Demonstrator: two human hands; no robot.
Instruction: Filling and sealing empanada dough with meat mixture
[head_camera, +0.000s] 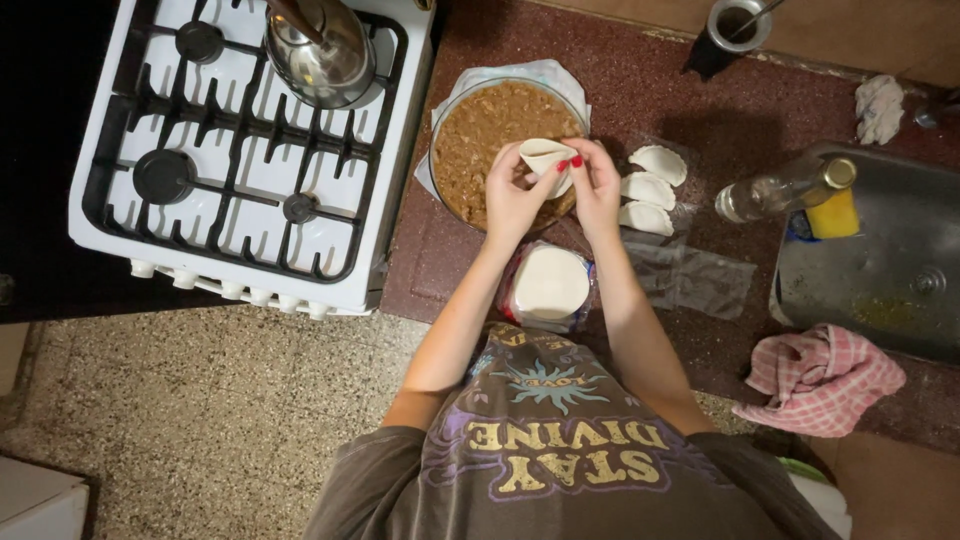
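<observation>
White enamel marks the gas stove (250, 150) at the left, a steel kettle (322, 45) on its back burner; across the dark red speckled counter (640, 80) a steel sink (880, 260) sits at the right with a pink checked cloth (822, 378) on its near edge. Between them stands a glass bowl of brown minced filling (485, 135), and nearer the body a stack of round dough discs (550, 283) in its wrapper. Three folded empanadas (650, 190) lie just right of the bowl. Over the bowl's near rim, the left hand (512, 195) and right hand (598, 185) both pinch a folded dough disc (547, 155), its long axis running hand to hand, held equally by each
</observation>
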